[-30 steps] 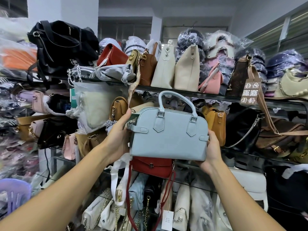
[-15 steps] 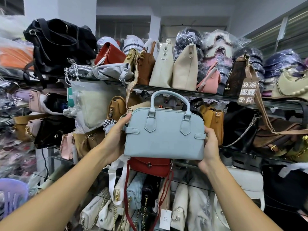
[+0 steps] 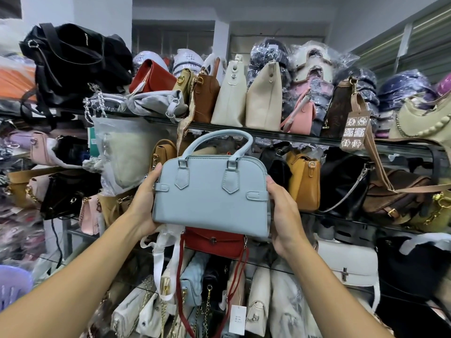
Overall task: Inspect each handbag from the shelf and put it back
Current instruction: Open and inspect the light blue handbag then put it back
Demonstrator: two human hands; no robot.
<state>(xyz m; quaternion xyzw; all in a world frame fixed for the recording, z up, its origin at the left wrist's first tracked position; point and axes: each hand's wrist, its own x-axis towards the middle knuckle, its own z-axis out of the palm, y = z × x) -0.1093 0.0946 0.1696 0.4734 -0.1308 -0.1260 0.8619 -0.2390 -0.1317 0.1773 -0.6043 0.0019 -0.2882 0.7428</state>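
While both hands hold it up, the light blue handbag (image 3: 210,198) sits in the air in front of the middle shelf, standing straight with its front facing us. The left hand (image 3: 144,206) grips the left side, with the thumb on the front and the fingers hidden behind. The right hand (image 3: 284,215) grips the right side the same way. I think the bag is stiff, because its flat front and round top keep their shape with nothing under them. It looks small and light too. Its skin looks smooth, so it could slip if the grip gets loose. The two sides are good places to hold it, and so is the curved handle (image 3: 219,137) on top. Just above that handle is the edge of the top shelf (image 3: 280,137), so lifting the bag higher could bump it. Behind the bag there seems to be a gap between a tan bag (image 3: 162,152) and a yellow-brown bag (image 3: 305,181), but the blue bag hides most of it, so I cannot tell how wide it is. A bag in plastic wrap (image 3: 124,154) sticks out on the left. A red bag (image 3: 212,242) sits right below, and white straps (image 3: 158,259) hang near the left wrist and could catch.
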